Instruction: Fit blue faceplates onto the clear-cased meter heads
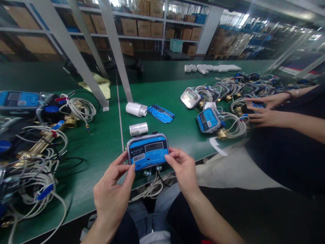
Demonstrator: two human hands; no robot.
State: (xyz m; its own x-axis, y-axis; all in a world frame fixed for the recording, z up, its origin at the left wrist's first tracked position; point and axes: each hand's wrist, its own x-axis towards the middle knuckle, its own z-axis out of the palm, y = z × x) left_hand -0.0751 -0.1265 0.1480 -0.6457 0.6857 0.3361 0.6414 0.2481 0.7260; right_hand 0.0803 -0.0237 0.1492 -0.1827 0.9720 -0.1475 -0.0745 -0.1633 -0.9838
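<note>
A blue-faced meter (149, 162) with a dark display window sits at the front edge of the green table, its pale cables hanging below. My left hand (114, 183) grips its left end, thumb on the face's lower left corner. At the right end my right hand (182, 169) holds it, thumb pressed on the face. Just behind the meter lie a roll of labels (138, 129) and a white roll (134, 109). Blue face stickers (161, 114) are spread to the right of the rolls.
Meters with brass fittings and coiled cables (38, 145) crowd the left. Another blue meter (209, 120) and more units stand at the right, where a co-worker's hands (266, 113) touch one. Metal posts (115, 51) rise from the table. White packets (213, 68) lie behind.
</note>
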